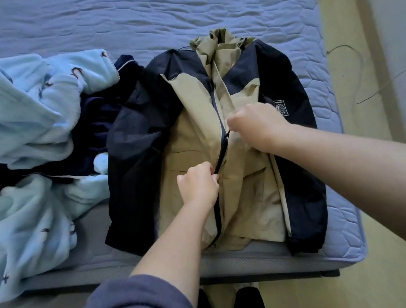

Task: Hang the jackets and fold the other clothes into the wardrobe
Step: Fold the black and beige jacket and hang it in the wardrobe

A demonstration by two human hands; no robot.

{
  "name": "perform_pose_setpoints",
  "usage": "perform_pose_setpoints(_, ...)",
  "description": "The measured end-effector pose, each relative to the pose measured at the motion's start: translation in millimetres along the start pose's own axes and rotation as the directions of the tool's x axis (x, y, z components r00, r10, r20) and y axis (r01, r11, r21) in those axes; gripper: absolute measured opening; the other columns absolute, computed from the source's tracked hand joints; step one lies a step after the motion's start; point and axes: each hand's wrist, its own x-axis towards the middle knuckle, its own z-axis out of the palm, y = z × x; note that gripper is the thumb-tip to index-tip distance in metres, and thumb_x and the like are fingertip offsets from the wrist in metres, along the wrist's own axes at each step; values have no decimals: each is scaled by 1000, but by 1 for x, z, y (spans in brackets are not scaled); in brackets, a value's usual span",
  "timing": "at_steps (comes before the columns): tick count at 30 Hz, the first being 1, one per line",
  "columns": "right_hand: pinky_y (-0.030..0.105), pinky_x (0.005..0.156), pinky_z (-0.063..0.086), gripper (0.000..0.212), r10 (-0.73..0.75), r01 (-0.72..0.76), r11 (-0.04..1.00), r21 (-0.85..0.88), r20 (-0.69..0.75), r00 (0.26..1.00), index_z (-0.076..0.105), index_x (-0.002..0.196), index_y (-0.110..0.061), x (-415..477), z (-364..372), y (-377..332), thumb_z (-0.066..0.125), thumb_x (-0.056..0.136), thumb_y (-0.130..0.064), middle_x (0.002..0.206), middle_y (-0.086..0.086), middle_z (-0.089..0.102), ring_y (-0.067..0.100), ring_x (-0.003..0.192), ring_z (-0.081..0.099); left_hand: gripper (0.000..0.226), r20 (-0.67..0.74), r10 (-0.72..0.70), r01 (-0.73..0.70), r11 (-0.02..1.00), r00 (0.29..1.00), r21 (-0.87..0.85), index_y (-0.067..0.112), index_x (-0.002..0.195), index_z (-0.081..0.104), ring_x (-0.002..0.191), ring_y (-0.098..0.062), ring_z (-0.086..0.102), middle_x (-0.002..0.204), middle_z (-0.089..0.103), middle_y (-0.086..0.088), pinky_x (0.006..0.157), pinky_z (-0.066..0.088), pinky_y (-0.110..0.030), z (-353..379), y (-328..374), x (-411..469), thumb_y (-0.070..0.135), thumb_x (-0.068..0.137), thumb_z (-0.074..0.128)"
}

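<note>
A beige and navy hooded jacket lies front-up on the bed, hood at the far end, hem at the near edge. Its dark front zipper runs down the middle and is partly parted between my hands. My left hand pinches the jacket front at the zipper, low on the chest. My right hand grips the zipper higher up, fingers curled on the fabric. Left of the jacket lies a heap with a light blue fleece garment and a dark navy garment.
The blue quilted mattress stretches away beyond the clothes. Its near edge runs in front of my legs. A yellowish floor with a thin dark cable lies to the right of the bed.
</note>
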Motion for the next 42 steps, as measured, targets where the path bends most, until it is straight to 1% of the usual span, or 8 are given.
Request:
perform_pose_setpoints(7, 32, 63, 36, 29, 32, -32, 998, -54, 3, 999, 62, 102, -15, 5, -1, 3, 56, 78, 0, 98, 7, 61, 27, 76, 46, 13, 52, -17, 11, 994, 998, 113, 23, 84, 55, 84, -22, 59, 87, 65, 2, 75, 27, -30, 13, -26, -10, 30, 94, 52)
perform_pose_setpoints(17, 32, 61, 34, 26, 7, -15, 995, -97, -84, 996, 62, 100, -16, 6, -1, 9, 49, 84, 1, 94, 4, 62, 32, 86, 63, 10, 168, 19, -53, 978, 986, 204, 22, 89, 59, 84, -19, 61, 86, 65, 4, 78, 33, -31, 29, -51, -24, 28, 92, 52)
perform_pose_setpoints(25, 42, 70, 48, 15, -68, 108, 933, 343, -127, 990, 65, 86, -13, -4, 21, 11, 51, 92, -16, 86, 1, 59, 25, 85, 55, 33, 41, 63, -60, 994, 997, -86, 21, 100, 53, 89, -20, 59, 96, 60, 6, 79, 46, -36, -13, -12, 2, 50, 85, 55)
perform_pose_setpoints(29, 31, 81, 43, 14, -42, 118, 798, 591, -140, 989, 72, 82, -11, -4, 27, 11, 61, 90, -13, 94, 4, 56, 21, 89, 55, 37, 27, 2, 10, 898, 1000, -441, 17, 107, 58, 95, -20, 59, 99, 64, 2, 81, 49, -32, -40, 26, 35, 46, 86, 63)
perform_pose_setpoints(34, 20, 91, 36, 15, 140, -50, 653, 755, -56, 989, 73, 87, -9, -12, 23, 10, 61, 91, -17, 108, 2, 58, 10, 102, 52, 37, 108, 52, 20, 819, 993, -573, 19, 58, 46, 69, -23, 55, 61, 53, 3, 59, 39, -27, -37, 26, 42, 29, 86, 68)
perform_pose_setpoints(37, 36, 81, 54, 25, 455, -290, 287, 913, 136, 880, 65, 107, -9, -7, 29, 8, 61, 91, -28, 107, 6, 61, 16, 97, 60, 32, 143, 40, 67, 743, 989, -666, 16, 62, 50, 61, -18, 62, 62, 61, -2, 68, 49, -29, -30, 18, 36, 27, 86, 69)
perform_pose_setpoints(39, 28, 63, 55, 30, 427, -443, 8, 897, 397, 812, 58, 112, -9, -5, 35, 3, 65, 89, -28, 106, 7, 60, 15, 86, 63, 28, 150, 25, 92, 690, 988, -718, 14, 66, 53, 55, -12, 62, 62, 64, -2, 70, 53, -31, -26, 14, 33, 25, 86, 69)
perform_pose_setpoints(42, 21, 55, 43, 17, 364, -543, -63, 837, 526, 769, 59, 76, -12, -8, 40, 1, 67, 89, -20, 72, 3, 57, 9, 59, 52, 29, 162, 7, 118, 653, 987, -748, 15, 65, 53, 58, -14, 64, 66, 67, -7, 73, 56, -37, -24, 9, 32, 24, 86, 69)
